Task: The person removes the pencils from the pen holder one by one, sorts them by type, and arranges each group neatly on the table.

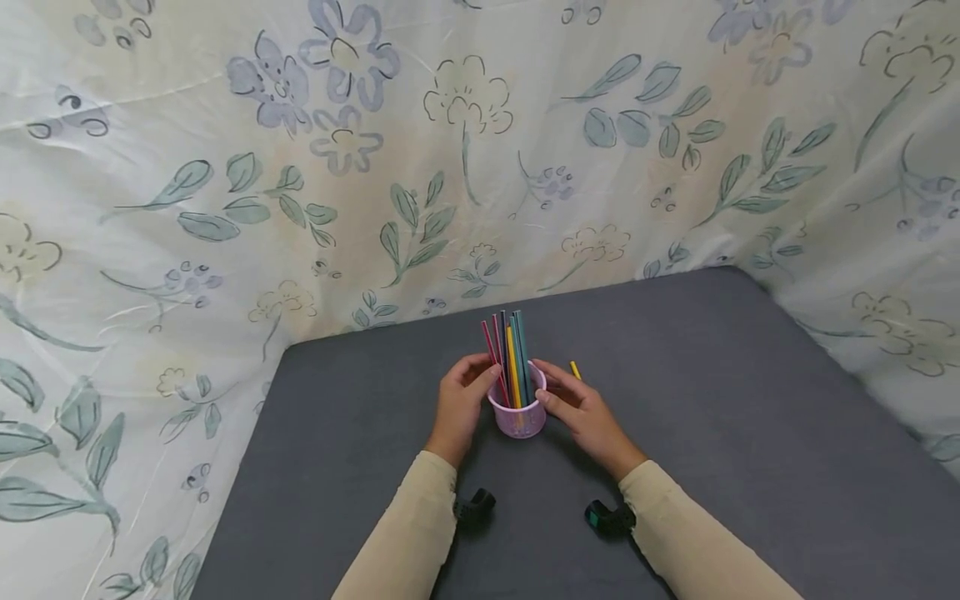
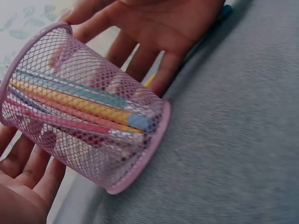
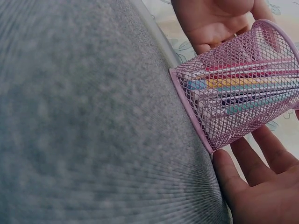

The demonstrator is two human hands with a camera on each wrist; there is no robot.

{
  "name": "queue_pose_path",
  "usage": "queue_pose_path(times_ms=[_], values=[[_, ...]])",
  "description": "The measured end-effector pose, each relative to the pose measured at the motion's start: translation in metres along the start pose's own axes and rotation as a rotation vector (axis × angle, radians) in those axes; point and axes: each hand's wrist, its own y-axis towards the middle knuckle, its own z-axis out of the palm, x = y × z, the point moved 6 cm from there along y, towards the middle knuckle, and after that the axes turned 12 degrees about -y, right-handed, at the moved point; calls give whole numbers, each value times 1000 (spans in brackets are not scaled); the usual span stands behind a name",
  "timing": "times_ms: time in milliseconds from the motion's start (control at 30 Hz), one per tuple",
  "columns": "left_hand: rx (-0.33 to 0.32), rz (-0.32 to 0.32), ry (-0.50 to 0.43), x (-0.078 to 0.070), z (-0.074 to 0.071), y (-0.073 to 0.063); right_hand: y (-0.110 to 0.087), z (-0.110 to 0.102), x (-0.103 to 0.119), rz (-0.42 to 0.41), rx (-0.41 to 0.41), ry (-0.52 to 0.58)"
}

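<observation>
A pink mesh pencil cup [image 1: 521, 423] stands upright on the dark table, with several coloured pencils [image 1: 513, 362] in red, yellow, teal and dark tones leaning inside it. My left hand [image 1: 459, 406] holds the cup's left side, thumb up by the rim near the red pencils. On the opposite side my right hand [image 1: 590, 418] holds it, thumb at the rim and fingers behind. Through the mesh in the left wrist view, the pencils' lower ends [image 2: 138, 121] rest near the base. The right wrist view has the right hand's fingers [image 3: 261, 163] spread along the cup's wall.
A yellow pencil [image 1: 575, 370] lies on the table just beyond my right hand. The grey cloth-covered table [image 1: 720, 417] stretches to both sides. Floral fabric [image 1: 465, 167] hangs behind it and at the sides. Black wrist cameras [image 1: 476, 506] sit below each wrist.
</observation>
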Motion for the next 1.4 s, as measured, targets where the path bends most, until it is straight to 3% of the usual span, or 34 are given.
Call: queue_pose_path(times_ms=[233,433,900,1400], values=[[-2,0,49,-6,1,6,0,1,-1,1,0,-6],[-10,15,39,-8,1,7,1,1,0,4,4,-5],[-23,-18,25,-19,-2,6,-1,1,4,8,5,9],[-51,62,17,-36,-7,11,-1,0,2,-4,10,14]])
